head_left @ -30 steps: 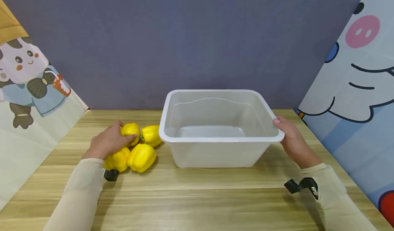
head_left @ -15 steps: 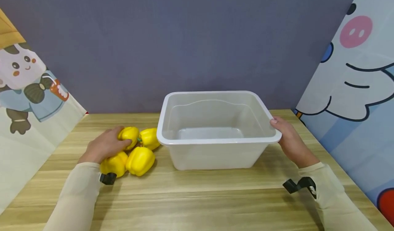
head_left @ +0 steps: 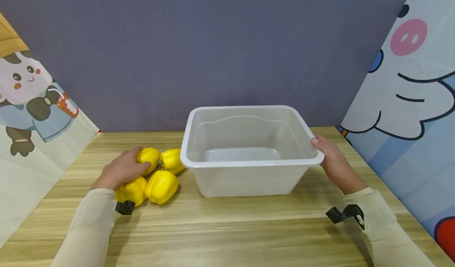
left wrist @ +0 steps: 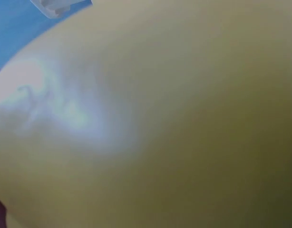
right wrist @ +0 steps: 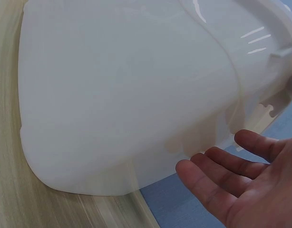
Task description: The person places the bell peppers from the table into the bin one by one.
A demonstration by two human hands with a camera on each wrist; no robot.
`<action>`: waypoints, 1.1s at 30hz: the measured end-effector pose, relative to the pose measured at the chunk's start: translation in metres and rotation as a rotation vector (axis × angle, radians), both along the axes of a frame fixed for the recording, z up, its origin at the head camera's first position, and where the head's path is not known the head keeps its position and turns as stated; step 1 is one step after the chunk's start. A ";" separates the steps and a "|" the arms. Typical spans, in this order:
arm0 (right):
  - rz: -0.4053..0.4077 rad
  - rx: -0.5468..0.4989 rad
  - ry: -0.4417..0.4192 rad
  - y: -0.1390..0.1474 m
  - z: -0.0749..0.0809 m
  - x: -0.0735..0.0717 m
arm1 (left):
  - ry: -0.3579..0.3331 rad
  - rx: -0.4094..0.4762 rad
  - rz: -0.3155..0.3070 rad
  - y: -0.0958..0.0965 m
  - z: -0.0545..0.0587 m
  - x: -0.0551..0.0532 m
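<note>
My left hand [head_left: 121, 168] grips a yellow bell pepper [head_left: 148, 156], its thumb on the near side. Three more lie close around it: one yellow bell pepper [head_left: 172, 161] beside the tub, one [head_left: 162, 187] in front, and another [head_left: 130, 190] under my left wrist. A glossy yellowish pepper surface [left wrist: 160, 118] fills the left wrist view, too close to show the fingers. The white plastic tub [head_left: 245, 180] stands upright with nothing inside. My right hand [head_left: 335, 164] holds its right rim, thumb on top; in the right wrist view the fingers [right wrist: 208, 190] lie along its outer wall.
Everything stands on a wood-grain table [head_left: 227, 235]. A grey-purple wall [head_left: 227, 49] rises behind it, and cartoon-printed panels [head_left: 423, 113] flank both sides. Small black camera mounts [head_left: 125, 207] sit on both wrists.
The head view has shifted slightly. Both hands keep the same places on the pepper and the tub rim; nothing else has visibly moved.
</note>
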State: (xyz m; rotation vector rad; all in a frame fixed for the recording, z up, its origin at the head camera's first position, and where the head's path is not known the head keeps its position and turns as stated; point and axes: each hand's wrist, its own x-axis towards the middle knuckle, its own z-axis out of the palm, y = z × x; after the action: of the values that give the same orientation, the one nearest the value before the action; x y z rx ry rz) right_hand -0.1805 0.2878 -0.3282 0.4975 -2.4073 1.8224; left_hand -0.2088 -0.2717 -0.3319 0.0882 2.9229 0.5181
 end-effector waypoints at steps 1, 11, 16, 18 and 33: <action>0.002 -0.003 0.001 0.000 0.000 0.000 | 0.000 0.001 0.000 0.000 0.000 0.000; 0.019 0.010 0.020 0.002 0.000 -0.001 | -0.003 0.021 -0.013 -0.001 -0.002 -0.002; 0.024 0.002 0.018 0.002 0.000 -0.001 | 0.018 0.020 -0.016 -0.001 -0.002 0.000; 0.022 0.012 0.016 0.002 0.000 -0.002 | 0.030 0.017 -0.013 -0.001 -0.002 0.000; 0.041 -0.020 0.016 0.003 -0.002 -0.002 | 0.039 -0.032 0.034 -0.002 -0.001 0.001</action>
State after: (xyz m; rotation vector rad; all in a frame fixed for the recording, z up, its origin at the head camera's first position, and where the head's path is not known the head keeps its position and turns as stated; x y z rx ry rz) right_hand -0.1829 0.2904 -0.3300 0.5618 -2.3833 1.8492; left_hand -0.2077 -0.2736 -0.3325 0.0453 2.9748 0.4793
